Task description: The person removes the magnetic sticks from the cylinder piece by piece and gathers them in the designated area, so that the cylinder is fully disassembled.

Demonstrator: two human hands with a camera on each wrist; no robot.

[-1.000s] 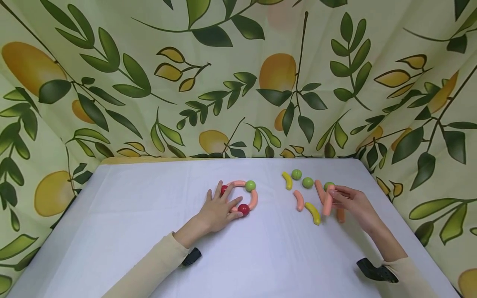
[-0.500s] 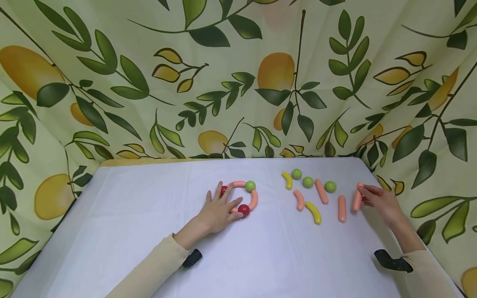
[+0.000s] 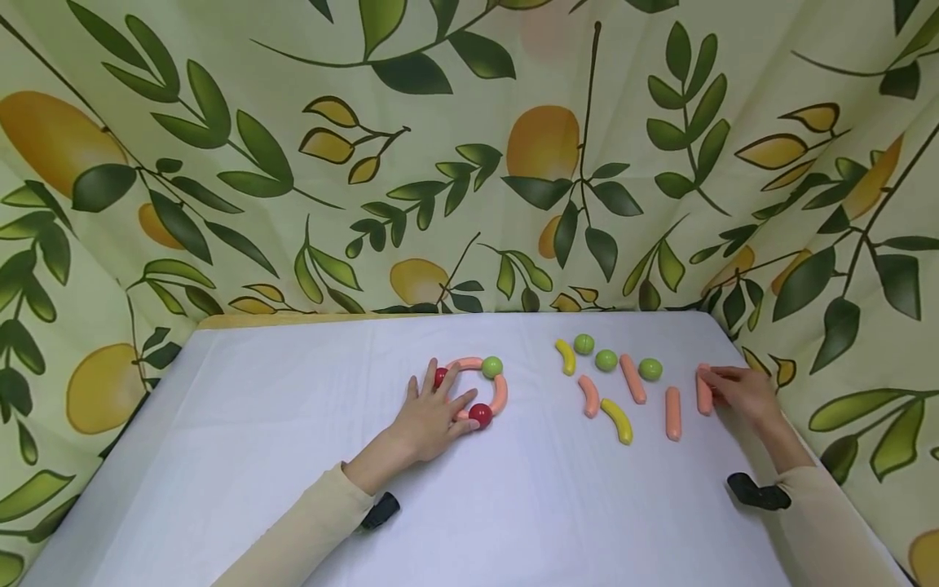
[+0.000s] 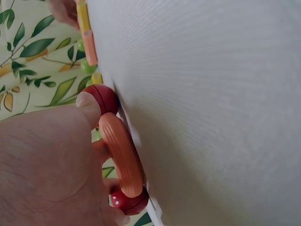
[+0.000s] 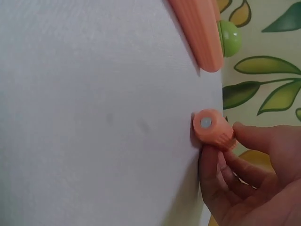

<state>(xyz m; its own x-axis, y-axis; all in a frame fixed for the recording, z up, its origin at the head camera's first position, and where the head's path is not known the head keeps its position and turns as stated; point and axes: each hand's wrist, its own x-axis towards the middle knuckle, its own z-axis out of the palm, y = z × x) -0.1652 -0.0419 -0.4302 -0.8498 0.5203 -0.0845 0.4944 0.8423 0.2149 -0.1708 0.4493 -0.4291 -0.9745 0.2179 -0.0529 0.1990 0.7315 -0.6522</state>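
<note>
Fingers (image 3: pixel 465 400) on 2 red balls (image 3: pixel 480 416), 1 sausage (image 3: pixel 705 401)

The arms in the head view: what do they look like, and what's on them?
They're human. The left hand and right hand are gloveless. The left sleeve and right sleeve are plain cream. A black device juts out by each wrist.

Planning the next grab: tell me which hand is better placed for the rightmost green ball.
Probably the right hand: it is nearer the green ball, though holding a pink stick; the left hand touches a red ball.
</note>
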